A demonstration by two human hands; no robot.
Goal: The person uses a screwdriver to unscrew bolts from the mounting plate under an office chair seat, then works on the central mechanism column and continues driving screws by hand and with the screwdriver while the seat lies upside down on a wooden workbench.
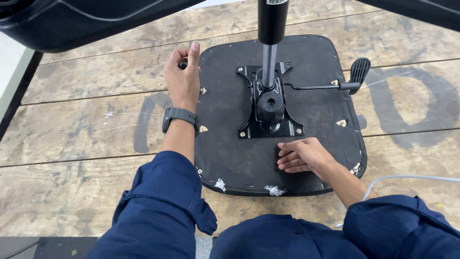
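Note:
An upturned black office-chair seat (316, 72) lies on a worn wooden table, its metal tilt mechanism (269, 106) bolted at the centre. A gas-lift cylinder (270, 45) stands upright in the mechanism. A lever with a black paddle handle (358, 72) sticks out to the right. My left hand (182, 79) rests at the seat's left edge, fingers curled on a small black knob-like part (182, 65). My right hand (302, 155) lies flat on the seat's underside near the front edge, fingers pointing left, holding nothing.
The wooden table (86, 134) has dark painted marks. Black chair parts hang into view at the top left (72, 24) and top right (421, 9). A grey cable (412, 178) curves in by my right arm. The table's left edge drops off.

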